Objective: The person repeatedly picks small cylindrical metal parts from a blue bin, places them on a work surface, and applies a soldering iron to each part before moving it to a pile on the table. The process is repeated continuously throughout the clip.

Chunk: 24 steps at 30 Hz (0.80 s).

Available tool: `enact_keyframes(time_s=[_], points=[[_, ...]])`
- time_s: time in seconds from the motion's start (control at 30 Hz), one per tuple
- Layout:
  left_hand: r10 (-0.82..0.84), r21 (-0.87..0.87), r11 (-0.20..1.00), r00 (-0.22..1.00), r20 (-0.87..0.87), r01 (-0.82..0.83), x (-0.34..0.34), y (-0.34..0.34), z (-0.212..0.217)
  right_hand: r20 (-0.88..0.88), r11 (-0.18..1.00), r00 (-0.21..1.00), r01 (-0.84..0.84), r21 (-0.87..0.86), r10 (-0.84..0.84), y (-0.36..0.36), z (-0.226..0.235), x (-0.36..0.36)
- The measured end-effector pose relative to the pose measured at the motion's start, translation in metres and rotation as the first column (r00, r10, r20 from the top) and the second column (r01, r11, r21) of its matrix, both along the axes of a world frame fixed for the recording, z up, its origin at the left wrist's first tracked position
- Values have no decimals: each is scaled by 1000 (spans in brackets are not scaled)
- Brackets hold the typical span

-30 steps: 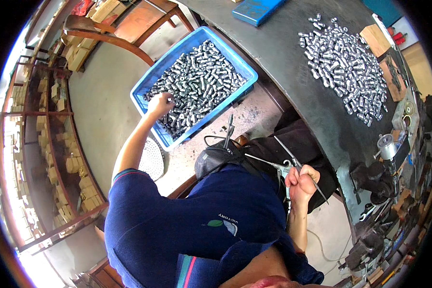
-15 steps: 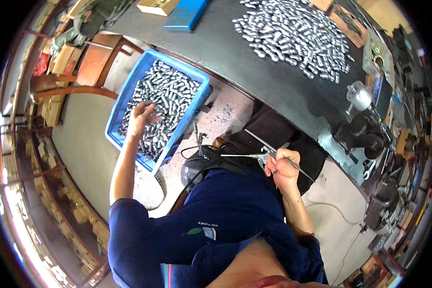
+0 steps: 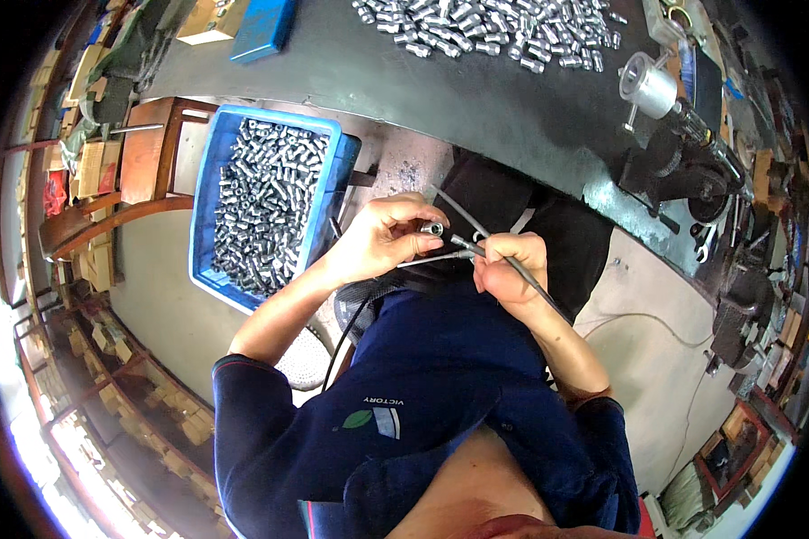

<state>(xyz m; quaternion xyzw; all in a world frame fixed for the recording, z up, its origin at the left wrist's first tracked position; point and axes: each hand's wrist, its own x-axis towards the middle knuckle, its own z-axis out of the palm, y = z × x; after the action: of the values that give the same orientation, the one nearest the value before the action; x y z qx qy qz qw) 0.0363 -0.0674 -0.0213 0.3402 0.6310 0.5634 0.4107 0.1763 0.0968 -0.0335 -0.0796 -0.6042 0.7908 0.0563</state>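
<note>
My left hand (image 3: pixel 382 238) pinches a small silver metal fitting (image 3: pixel 432 229) between thumb and fingertips, its open round end turned toward my right hand. Closed around a slim grey metal rod (image 3: pixel 532 281), my right hand (image 3: pixel 514 268) holds the rod's tip just short of the fitting, with a small gap between them. A second thin rod (image 3: pixel 457 210) slants up and away from the right fingers; whether they grip it too is hidden. Left of my hands, a blue plastic bin (image 3: pixel 322 202) holds many similar fittings.
A dark workbench (image 3: pixel 351 76) runs across the far side, carrying a heap of fittings (image 3: pixel 503 31), a blue box (image 3: pixel 262 29) and a silver cup-shaped device (image 3: pixel 649 85). A wooden chair (image 3: pixel 144 162) stands left of the bin. Shelves line the left, and a cable (image 3: pixel 643 316) trails at right.
My left hand has come from over the bin toward my right hand and now holds a fitting. The right hand has moved slightly left with its rod, and the view has shifted.
</note>
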Motion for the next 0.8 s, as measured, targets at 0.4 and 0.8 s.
enact_keyframes(time_s=[0.4,0.8], points=[[-192,-83,977,641,-743,195,-1,17,24,-46,930,993,-87,357,110,6,9,-5],[-29,-49,998,956,293,45,2,16,9,-15,999,999,36,-35,-37,-1,-16,4]])
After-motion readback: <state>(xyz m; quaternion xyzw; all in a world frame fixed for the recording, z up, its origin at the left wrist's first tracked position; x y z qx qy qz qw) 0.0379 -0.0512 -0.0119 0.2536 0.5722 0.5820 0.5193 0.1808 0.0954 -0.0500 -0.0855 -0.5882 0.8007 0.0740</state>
